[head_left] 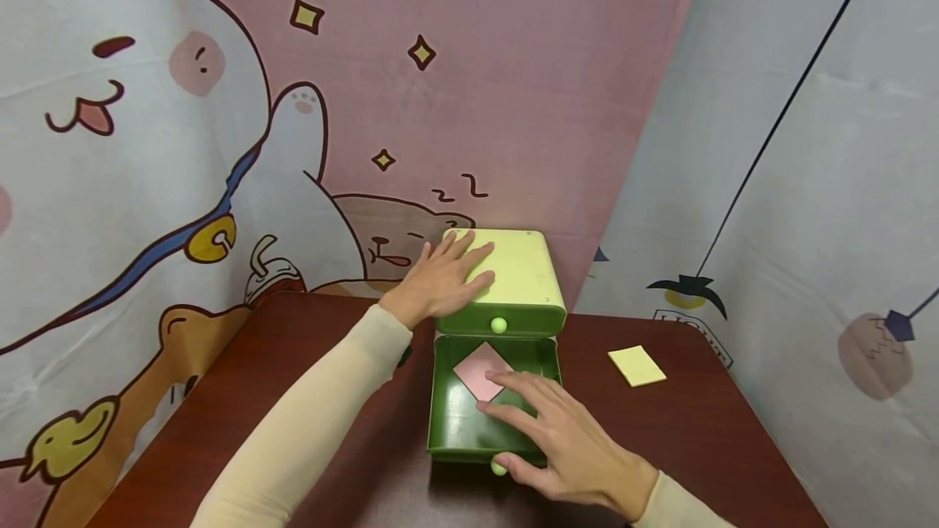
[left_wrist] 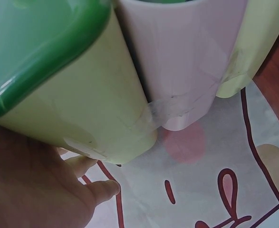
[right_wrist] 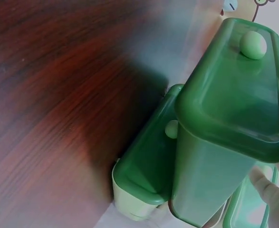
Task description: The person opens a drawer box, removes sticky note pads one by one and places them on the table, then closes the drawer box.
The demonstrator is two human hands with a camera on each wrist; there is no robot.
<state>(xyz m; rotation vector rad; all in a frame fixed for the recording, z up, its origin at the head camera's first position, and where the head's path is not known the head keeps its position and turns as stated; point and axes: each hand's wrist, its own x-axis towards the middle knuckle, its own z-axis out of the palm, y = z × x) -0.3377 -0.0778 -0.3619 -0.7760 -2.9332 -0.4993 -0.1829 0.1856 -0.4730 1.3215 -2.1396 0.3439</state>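
A small desktop drawer unit (head_left: pixel 517 267) with a pale yellow top and green drawer fronts stands at the back of the table. My left hand (head_left: pixel 440 279) rests on its top, fingers spread. Below the top front, a green drawer (head_left: pixel 458 430) is pulled out towards me, and a pink square sticky note (head_left: pixel 477 365) lies inside. Over this drawer, my right hand (head_left: pixel 568 438) has its fingers loosely extended, index fingertip right at the pink note. Its thumb overlaps the round knob (head_left: pixel 499 467) in the head view, while the right wrist view shows that knob (right_wrist: pixel 253 45) uncovered.
A yellow square sticky note (head_left: pixel 637 366) lies on the dark wooden table (head_left: pixel 352 422), right of the drawers. Under the pulled-out drawer is another closed green drawer (right_wrist: pixel 146 161). A cartoon-printed cloth (head_left: pixel 543 88) hangs behind the table.
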